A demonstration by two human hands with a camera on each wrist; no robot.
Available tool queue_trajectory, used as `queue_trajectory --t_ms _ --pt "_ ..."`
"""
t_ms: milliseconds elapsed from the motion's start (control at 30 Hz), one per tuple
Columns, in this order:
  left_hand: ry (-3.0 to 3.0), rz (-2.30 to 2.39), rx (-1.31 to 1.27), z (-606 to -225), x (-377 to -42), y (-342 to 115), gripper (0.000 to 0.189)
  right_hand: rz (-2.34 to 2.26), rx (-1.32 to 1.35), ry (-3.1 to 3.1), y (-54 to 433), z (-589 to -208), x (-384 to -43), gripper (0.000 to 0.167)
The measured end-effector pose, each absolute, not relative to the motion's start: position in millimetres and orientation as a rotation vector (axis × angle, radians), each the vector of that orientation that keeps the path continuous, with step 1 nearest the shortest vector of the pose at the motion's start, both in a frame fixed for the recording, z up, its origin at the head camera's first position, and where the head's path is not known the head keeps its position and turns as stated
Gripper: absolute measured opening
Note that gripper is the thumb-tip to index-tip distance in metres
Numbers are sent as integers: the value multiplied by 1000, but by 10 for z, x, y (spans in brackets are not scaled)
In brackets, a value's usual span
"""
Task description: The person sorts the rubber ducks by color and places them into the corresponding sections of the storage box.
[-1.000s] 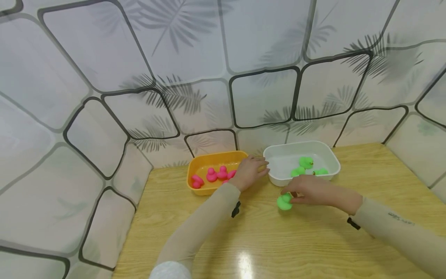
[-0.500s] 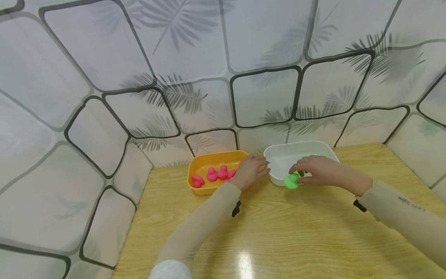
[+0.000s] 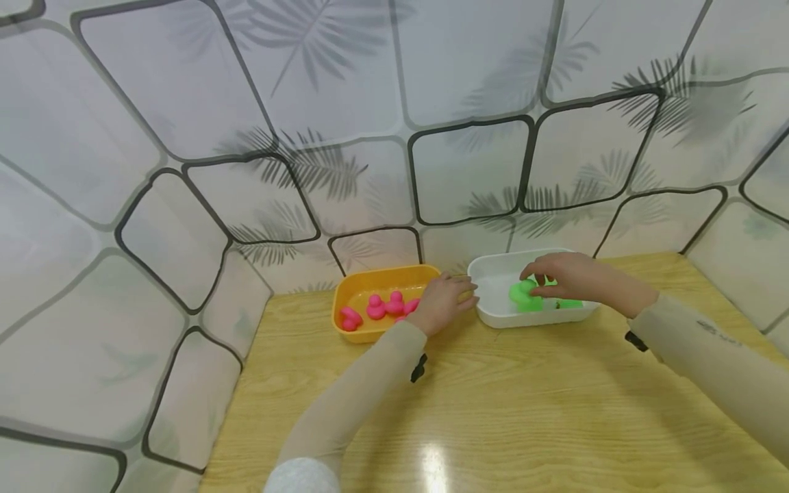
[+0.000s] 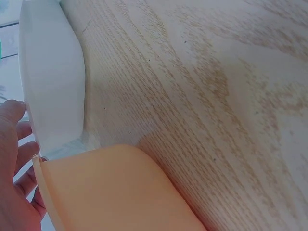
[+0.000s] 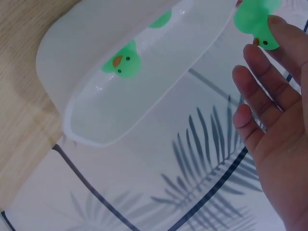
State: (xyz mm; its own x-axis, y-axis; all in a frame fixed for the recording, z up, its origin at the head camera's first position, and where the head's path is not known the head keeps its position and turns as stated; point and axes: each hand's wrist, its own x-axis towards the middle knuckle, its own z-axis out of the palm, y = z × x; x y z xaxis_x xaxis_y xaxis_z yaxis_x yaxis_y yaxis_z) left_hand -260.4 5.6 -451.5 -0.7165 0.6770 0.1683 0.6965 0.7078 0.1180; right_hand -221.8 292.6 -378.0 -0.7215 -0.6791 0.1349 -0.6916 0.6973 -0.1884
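My right hand (image 3: 570, 277) pinches a green toy duck (image 3: 522, 297) between thumb and fingers, over the white tub (image 3: 504, 320). In the right wrist view this duck (image 5: 255, 17) is held tilted, its beak towards the fingers. Other green ducks, one of them a small duck (image 5: 126, 61) with an orange beak, lie inside the tub. My left hand (image 3: 439, 305) lies across the right end of the orange tub (image 3: 364, 279), its fingers loosely extended and their tips at the white tub's near left rim. Several pink toy ducks (image 3: 376, 308) sit in the orange tub, partly hidden by that hand.
Both tubs stand side by side at the back of a wooden table (image 3: 456, 404). Close behind them rises a wall covering (image 3: 468, 171) with a stone and leaf pattern, which also closes off the left and right sides.
My right hand has carried the green duck from in front of the white tub, up and away from me, to over the tub. The left hand has stayed in place.
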Motion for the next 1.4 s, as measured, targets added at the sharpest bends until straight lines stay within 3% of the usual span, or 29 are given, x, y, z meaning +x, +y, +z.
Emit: queue_trajectory --t_ms 533,1067,1400 --pt "-2791 -250 -1125 -4532 -2619 60 37 385 975 -2989 2971 -3660 -2459 28" --pt "-2794 -256 -1136 -4536 -2647 57 38 397 974 -3045 2940 -3769 -2696 27" --pt "-2776 -240 -1132 -4532 -2630 62 36 361 1030 -2978 2909 -3906 -2800 14"
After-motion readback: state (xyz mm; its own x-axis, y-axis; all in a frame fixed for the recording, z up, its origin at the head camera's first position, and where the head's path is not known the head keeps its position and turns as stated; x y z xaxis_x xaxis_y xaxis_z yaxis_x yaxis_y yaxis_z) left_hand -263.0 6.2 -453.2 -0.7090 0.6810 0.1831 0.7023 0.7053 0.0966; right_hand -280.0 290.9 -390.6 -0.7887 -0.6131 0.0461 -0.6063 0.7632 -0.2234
